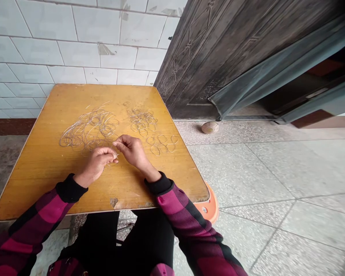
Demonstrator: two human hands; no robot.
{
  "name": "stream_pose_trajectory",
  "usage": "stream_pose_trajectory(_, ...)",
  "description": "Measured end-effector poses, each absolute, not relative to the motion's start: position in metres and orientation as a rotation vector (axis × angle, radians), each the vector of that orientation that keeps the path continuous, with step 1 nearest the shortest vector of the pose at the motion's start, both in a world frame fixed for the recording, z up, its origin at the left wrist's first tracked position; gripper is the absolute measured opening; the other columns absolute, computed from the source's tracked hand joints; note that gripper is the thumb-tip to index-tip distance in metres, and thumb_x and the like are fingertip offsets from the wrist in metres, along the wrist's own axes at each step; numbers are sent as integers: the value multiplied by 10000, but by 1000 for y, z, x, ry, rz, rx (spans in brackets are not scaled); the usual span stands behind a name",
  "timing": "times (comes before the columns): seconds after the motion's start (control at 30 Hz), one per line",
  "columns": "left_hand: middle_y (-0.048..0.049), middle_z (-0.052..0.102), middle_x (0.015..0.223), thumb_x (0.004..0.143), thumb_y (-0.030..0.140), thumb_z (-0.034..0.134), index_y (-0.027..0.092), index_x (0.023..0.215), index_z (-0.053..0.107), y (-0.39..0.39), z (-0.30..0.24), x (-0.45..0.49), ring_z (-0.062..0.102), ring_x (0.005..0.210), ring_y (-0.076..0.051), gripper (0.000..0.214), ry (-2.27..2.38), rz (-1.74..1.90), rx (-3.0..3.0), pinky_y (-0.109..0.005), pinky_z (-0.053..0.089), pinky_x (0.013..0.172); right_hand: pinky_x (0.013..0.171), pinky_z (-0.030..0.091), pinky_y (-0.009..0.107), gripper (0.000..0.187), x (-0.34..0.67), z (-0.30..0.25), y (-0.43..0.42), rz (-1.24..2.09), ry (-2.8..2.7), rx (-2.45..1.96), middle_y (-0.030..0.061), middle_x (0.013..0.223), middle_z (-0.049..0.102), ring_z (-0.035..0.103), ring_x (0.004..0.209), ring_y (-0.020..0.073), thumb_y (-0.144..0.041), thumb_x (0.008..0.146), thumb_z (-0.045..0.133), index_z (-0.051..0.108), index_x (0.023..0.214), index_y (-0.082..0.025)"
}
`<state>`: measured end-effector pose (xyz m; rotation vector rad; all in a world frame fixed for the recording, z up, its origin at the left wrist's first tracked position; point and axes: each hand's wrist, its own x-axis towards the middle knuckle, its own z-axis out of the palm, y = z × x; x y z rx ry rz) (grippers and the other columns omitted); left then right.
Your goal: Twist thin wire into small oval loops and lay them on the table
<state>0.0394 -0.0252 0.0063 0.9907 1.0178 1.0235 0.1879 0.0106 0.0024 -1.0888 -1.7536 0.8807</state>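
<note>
My left hand (97, 163) is closed in a pinch on a thin wire, whose end pokes out past the thumb. Just beside it, my right hand (131, 150) pinches too, with a fine strand of the same wire running between the two hands. Part of a wire loop hangs below the left fingertips. Beyond the hands lies a loose tangle of curved wire pieces (89, 124). To its right is a heap of small wire rings (140, 118), and closer to me several separate rings (163, 143) lie spread out.
The yellow wooden table (46, 180) has a chipped front edge and stands against a white tiled wall (74, 53). An orange stool (208, 207) sticks out under its right corner. A dark carved door (189, 76), a grey curtain (247, 80) and a rounded stone-like object (210, 127) are at the right.
</note>
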Motion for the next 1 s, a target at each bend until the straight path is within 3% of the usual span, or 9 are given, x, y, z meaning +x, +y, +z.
stream_pose_trajectory(0.23, -15, 620, 639, 582, 171, 708, 140, 597, 661, -17, 6, 34, 559, 641, -119, 58, 969, 1222, 814, -278, 441, 682, 529, 413, 219, 437, 188, 1, 13, 1414, -1452, -978, -13, 708, 591, 508, 595, 95, -539, 675, 748, 592, 865, -178)
stream_pose_trajectory(0.33, -9, 627, 653, 577, 158, 732, 137, 611, 658, -13, 5, 31, 555, 650, -106, 85, 932, 1280, 718, -261, 441, 689, 532, 443, 211, 409, 188, 0, 11, 1535, -1478, -920, 0, 727, 621, 542, 610, 92, -500, 665, 767, 608, 843, -167)
stream_pose_trajectory(0.67, -19, 663, 768, 615, 306, 792, 138, 730, 726, -8, 7, 20, 556, 662, -100, 215, 913, 1206, 765, -259, 455, 694, 499, 464, 204, 307, 188, -1, 9, 1502, -1334, -951, -31, 625, 608, 537, 478, 59, -423, 691, 740, 617, 731, -145)
stream_pose_trajectory(1.0, -19, 646, 743, 633, 308, 793, 144, 753, 733, -6, 9, 14, 537, 662, -103, 212, 974, 1166, 946, -253, 437, 679, 496, 436, 194, 290, 189, 1, 5, 1418, -1450, -954, -40, 594, 577, 517, 491, 63, -429, 735, 700, 606, 741, -154)
